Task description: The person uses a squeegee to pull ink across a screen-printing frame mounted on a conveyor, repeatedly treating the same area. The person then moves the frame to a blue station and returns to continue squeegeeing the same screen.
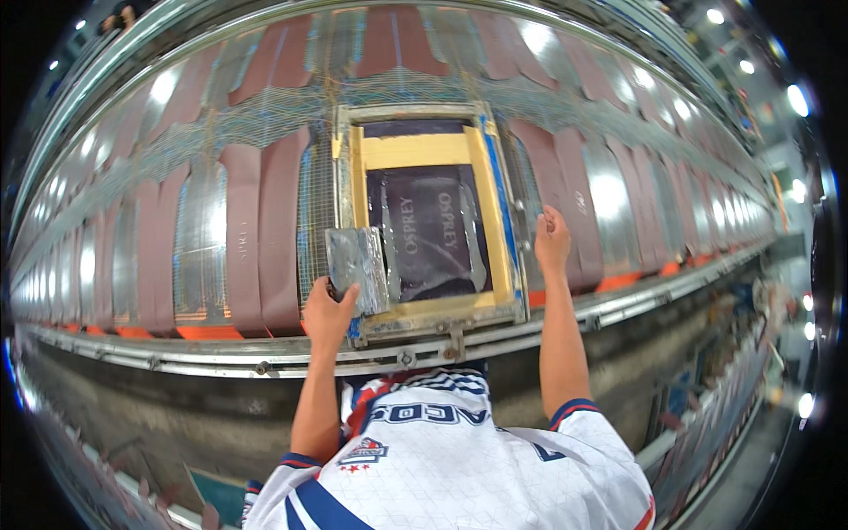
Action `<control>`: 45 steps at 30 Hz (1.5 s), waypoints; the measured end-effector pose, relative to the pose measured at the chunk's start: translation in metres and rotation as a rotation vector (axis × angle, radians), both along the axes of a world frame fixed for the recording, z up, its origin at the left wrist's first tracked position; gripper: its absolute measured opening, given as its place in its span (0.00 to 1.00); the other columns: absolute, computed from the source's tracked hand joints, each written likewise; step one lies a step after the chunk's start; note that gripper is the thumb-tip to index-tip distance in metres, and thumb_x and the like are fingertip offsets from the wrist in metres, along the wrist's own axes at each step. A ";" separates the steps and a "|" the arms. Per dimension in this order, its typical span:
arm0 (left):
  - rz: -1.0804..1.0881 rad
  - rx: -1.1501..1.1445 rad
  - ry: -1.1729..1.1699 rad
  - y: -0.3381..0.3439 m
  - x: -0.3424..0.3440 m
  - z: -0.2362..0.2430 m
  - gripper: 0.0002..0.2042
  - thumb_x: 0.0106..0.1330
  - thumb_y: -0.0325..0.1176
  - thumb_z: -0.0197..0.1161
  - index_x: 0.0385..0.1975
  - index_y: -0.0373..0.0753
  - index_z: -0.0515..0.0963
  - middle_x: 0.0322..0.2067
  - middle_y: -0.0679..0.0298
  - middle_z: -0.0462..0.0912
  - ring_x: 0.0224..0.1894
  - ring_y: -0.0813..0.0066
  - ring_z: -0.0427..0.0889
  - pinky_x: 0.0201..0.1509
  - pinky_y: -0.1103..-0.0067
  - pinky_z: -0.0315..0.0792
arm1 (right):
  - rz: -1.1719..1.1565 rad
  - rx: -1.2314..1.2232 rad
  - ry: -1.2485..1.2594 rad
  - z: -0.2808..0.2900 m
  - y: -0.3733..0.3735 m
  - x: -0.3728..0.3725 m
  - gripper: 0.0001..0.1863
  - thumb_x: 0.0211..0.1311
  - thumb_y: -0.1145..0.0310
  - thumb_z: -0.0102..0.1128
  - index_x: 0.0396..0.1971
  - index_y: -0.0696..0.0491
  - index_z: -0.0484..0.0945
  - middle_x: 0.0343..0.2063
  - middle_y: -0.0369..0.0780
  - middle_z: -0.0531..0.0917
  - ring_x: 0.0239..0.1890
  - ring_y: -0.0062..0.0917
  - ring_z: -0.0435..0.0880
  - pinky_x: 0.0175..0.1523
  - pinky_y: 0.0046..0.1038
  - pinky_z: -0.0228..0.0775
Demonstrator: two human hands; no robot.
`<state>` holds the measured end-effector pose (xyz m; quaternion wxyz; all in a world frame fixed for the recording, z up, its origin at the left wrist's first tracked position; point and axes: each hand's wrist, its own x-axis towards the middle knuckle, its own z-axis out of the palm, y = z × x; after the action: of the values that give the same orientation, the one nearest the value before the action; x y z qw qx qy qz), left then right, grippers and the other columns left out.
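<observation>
A screen-printing frame [353,155] with metal edges and yellow tape lies over the table in front of me. Dark, wet-looking ink and pale lettering show on its mesh [433,221]. My left hand [329,311], at the frame's lower left corner, is closed on a squeegee [355,261] with a silvery, foil-like covering. This squeegee rests across the left side of the frame. Just right of the frame, my right hand [553,240] is raised with its fingers curled together. Whether anything small is between them is hidden.
Maroon cut fabric pieces [281,230] lie in rows along the long, shiny table, some with pale lettering. A metal rail [212,360] runs along the near edge, with orange strips [208,333] beside it. A netted strip [265,110] separates the two rows.
</observation>
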<state>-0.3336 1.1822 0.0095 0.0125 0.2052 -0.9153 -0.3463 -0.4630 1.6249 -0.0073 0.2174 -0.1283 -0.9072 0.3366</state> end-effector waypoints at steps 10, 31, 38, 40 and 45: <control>0.102 -0.341 -0.017 0.085 -0.010 0.035 0.15 0.61 0.39 0.70 0.36 0.35 0.76 0.38 0.52 0.79 0.34 0.44 0.83 0.38 0.55 0.76 | 0.140 -0.237 -0.308 -0.041 -0.019 -0.045 0.15 0.75 0.56 0.52 0.47 0.51 0.79 0.26 0.39 0.81 0.20 0.28 0.75 0.34 0.37 0.68; -0.064 -0.171 -0.001 0.151 -0.014 0.002 0.13 0.57 0.40 0.71 0.32 0.38 0.79 0.30 0.55 0.82 0.38 0.53 0.84 0.41 0.59 0.78 | 0.253 -0.049 -0.206 -0.087 0.008 -0.061 0.19 0.74 0.57 0.51 0.51 0.56 0.79 0.50 0.47 0.84 0.53 0.43 0.81 0.58 0.37 0.70; -0.598 -0.168 0.315 0.091 -0.056 0.020 0.12 0.53 0.37 0.72 0.26 0.41 0.75 0.31 0.64 0.78 0.43 0.62 0.78 0.48 0.66 0.71 | 0.242 -0.085 -0.290 -0.077 0.002 -0.059 0.17 0.74 0.58 0.53 0.49 0.56 0.78 0.48 0.46 0.83 0.51 0.41 0.82 0.57 0.38 0.70; -0.716 -0.151 0.318 0.093 -0.086 0.027 0.11 0.52 0.36 0.71 0.27 0.40 0.75 0.30 0.63 0.78 0.42 0.60 0.79 0.48 0.64 0.72 | 0.254 -0.002 -0.247 -0.087 0.012 -0.068 0.17 0.74 0.59 0.53 0.51 0.55 0.79 0.48 0.47 0.84 0.51 0.41 0.82 0.58 0.39 0.71; -0.782 -0.110 0.266 0.078 -0.115 0.008 0.14 0.47 0.32 0.73 0.35 0.43 0.82 0.39 0.61 0.85 0.47 0.57 0.83 0.52 0.62 0.76 | 0.200 0.134 -0.284 -0.033 -0.013 -0.056 0.15 0.72 0.59 0.55 0.50 0.50 0.82 0.46 0.48 0.86 0.52 0.45 0.83 0.55 0.40 0.74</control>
<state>-0.4482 1.2601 0.0176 0.0091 -0.2056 -0.9319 -0.2988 -0.5186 1.6115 -0.0405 0.0605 -0.0691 -0.9574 0.2739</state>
